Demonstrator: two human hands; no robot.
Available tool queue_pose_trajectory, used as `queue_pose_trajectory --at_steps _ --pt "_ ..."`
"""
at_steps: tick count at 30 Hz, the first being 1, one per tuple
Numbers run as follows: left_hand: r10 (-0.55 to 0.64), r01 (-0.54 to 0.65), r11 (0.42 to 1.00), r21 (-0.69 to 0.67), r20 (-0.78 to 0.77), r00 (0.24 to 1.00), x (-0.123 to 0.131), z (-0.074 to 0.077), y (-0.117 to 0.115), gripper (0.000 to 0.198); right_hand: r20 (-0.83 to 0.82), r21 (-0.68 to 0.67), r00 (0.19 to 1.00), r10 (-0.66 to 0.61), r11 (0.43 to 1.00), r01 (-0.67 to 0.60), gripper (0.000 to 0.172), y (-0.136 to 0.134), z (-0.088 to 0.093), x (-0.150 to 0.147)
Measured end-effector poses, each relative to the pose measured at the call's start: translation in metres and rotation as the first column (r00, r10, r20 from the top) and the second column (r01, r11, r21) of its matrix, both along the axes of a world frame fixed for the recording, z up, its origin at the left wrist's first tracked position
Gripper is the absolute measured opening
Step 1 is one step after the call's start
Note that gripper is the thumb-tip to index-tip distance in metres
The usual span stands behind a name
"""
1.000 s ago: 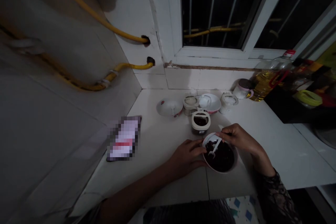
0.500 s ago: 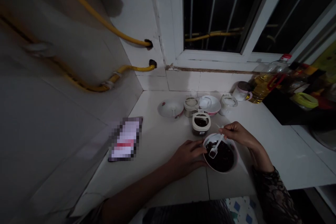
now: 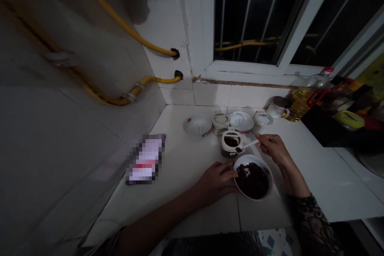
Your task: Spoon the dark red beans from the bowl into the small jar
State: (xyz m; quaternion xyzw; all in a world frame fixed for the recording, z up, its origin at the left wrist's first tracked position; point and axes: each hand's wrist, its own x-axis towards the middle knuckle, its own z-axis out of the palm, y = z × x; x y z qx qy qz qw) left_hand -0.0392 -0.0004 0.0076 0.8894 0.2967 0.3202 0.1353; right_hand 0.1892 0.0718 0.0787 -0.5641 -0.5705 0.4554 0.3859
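My right hand [image 3: 271,148] is closed round the handle of a small white spoon [image 3: 249,145]. Its scoop, with a bit of dark stuff in it, is at the near right rim of a jar [image 3: 230,150] with a pale lid frame and dark contents. In front of that jar stands a white bowl [image 3: 262,161] with a pinkish rim, holding dark, crumbly food [image 3: 253,184]. My left hand [image 3: 220,178] grips the bowl's left side, fingers at the rim.
Behind the jar are a bowl [image 3: 192,127], another bowl [image 3: 247,122] and two more jars [image 3: 220,122]. A lidded mug [image 3: 276,108] and an oil bottle [image 3: 298,100] stand at the back right. A pixelated object [image 3: 147,160] lies by the left wall.
My right hand has lifted the spoon out of the bowl and moved it up and away to the jar's rim. My left hand stays at the bowl.
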Motion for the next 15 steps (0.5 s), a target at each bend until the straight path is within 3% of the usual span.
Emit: queue_pose_trajectory --at_steps 2,4,7,9,11,13,15 --pt "0.0 0.0 1.0 -0.007 -0.006 1.0 0.0 0.001 0.0 0.035 0.066 0.196 0.99 -0.122 0.975 0.107 0.055 0.001 0.004 -0.006" --pt "0.003 -0.003 1.0 -0.012 -0.004 1.0 0.0 0.0 0.0 0.035 0.168 0.429 0.96 -0.223 0.894 0.132 0.053 -0.002 0.006 -0.014" --pt "0.006 -0.006 1.0 -0.01 -0.004 1.0 0.0 -0.002 0.0 0.035 0.405 0.677 0.872 -0.274 0.731 -0.085 0.048 -0.008 0.004 -0.023" --pt "0.008 -0.008 1.0 -0.001 -0.002 1.0 0.001 -0.004 0.0 0.036 0.572 0.72 0.766 -0.293 0.627 -0.298 0.045 -0.011 0.001 -0.026" --pt "0.011 -0.011 1.0 0.005 0.0 1.0 0.001 -0.004 0.0 0.036 0.651 0.725 0.68 -0.338 0.543 -0.424 0.044 -0.013 0.001 -0.024" --pt "0.009 -0.009 1.0 0.006 0.004 1.0 0.0 -0.003 0.0 0.035 0.638 0.749 0.676 -0.369 0.501 -0.433 0.041 -0.014 0.004 -0.019" --pt "0.007 -0.007 1.0 0.012 0.015 1.0 0.0 -0.003 0.0 0.035 0.594 0.767 0.723 -0.353 0.52 -0.376 0.038 -0.016 0.01 -0.011"
